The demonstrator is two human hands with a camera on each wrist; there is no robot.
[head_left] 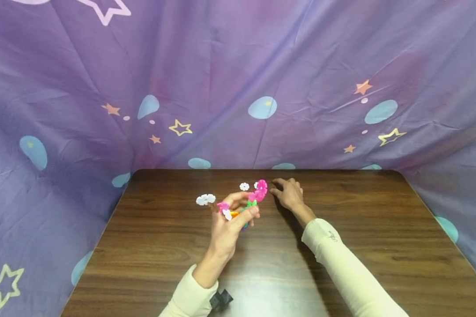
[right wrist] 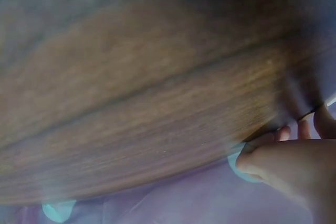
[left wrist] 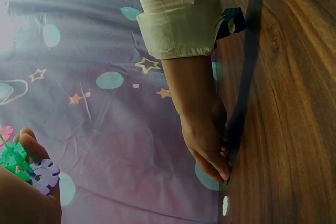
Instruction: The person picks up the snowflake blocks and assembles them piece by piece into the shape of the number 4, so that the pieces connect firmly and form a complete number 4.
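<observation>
My left hand (head_left: pixel 231 222) grips a joined cluster of plastic flower-shaped discs (head_left: pixel 258 193), raised above the table. Pink discs stick out at its top, with green, orange and white ones near the fingers. A purple disc (left wrist: pixel 44 177) of the cluster shows in the left wrist view. Farther right, my right hand (head_left: pixel 290 193) reaches to the back of the table, fingers extended and fingertips at the tabletop. Just beyond those fingertips lies a white disc (left wrist: pixel 226 205). Another white disc (head_left: pixel 243 186) shows behind the left hand. Whether the white discs (head_left: pixel 205 199) at its left belong to the cluster is unclear.
The brown wooden table (head_left: pixel 361 246) ends at a purple curtain (head_left: pixel 222 79) printed with stars, which hangs behind it and along both sides. A black device (head_left: pixel 221 299) sits at the left cuff.
</observation>
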